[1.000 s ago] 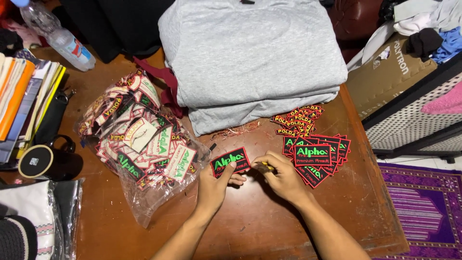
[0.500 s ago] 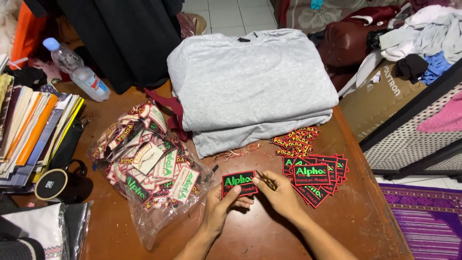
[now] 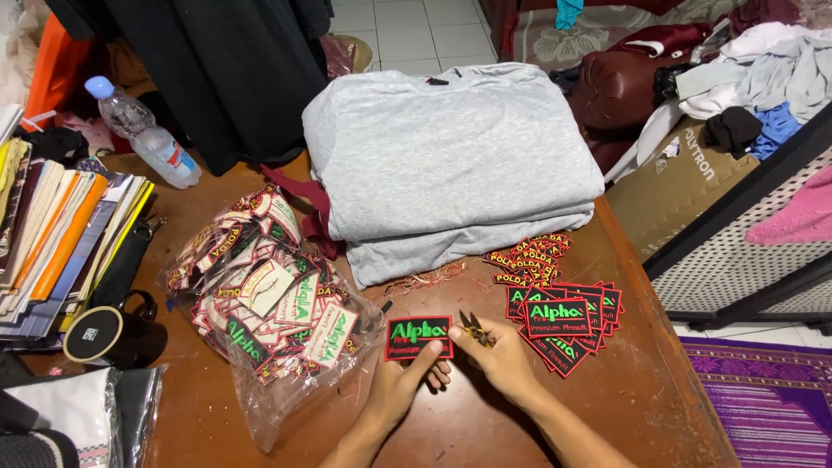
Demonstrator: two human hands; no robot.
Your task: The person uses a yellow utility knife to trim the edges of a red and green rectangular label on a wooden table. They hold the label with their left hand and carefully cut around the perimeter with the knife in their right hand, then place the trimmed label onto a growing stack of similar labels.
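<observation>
Two hands (image 3: 407,381), one bottle (image 3: 143,132), one mug (image 3: 108,332), one bag (image 3: 269,303) of patches, two loose patch piles (image 3: 563,316).

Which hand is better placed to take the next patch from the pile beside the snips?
Right, probably. The right hand, holding small snips, lies next to the patch pile. The left hand is busy holding a single patch, farther from it.

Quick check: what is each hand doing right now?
Left hand: holding a black rectangular patch by its lower edge.
Right hand: pinching small scissors.
</observation>
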